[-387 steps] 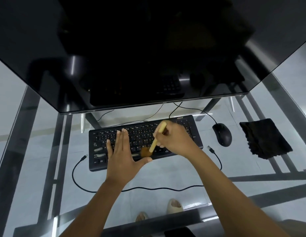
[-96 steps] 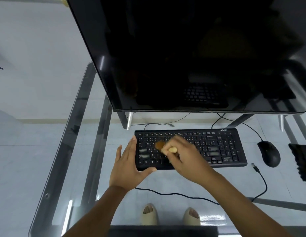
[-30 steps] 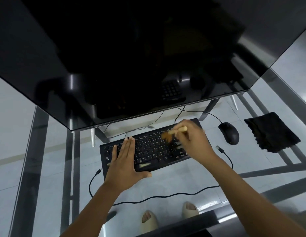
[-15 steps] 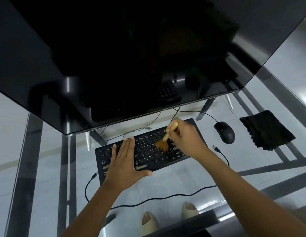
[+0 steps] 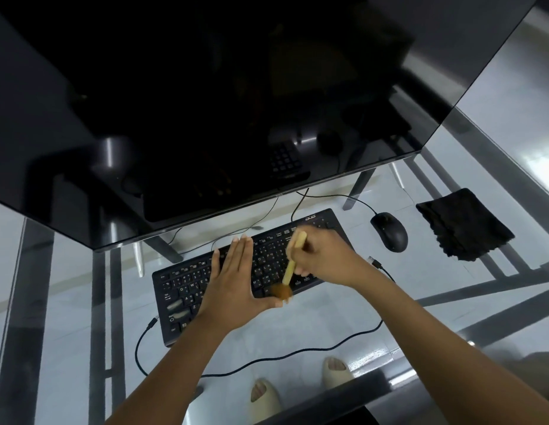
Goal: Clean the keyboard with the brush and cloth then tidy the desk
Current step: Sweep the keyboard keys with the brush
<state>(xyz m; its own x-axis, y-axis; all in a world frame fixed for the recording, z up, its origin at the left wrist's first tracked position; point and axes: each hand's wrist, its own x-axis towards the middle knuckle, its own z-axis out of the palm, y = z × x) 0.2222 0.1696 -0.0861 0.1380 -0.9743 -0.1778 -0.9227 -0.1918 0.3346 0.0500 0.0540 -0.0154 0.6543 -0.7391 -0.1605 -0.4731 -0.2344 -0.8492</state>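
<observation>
Brush has dropped to keyboard's near edge, right hand pinching it; left hand spread flat.

Black keyboard angled on glass desk; tan-handled brush tilted, bristles at front edge; black cloth crumpled far right.

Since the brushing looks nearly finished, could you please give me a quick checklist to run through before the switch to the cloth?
1. Brush gripped in right hand: ok.
2. Left hand flat on the keyboard, steadying it: ok.
3. Bristles at the keyboard's near edge, a stroke's end: ok.
4. Keys free of dust: cannot tell.
5. Cloth unobstructed, right of the mouse: ok.
6. Loose cable away from the cloth: ok.
</observation>
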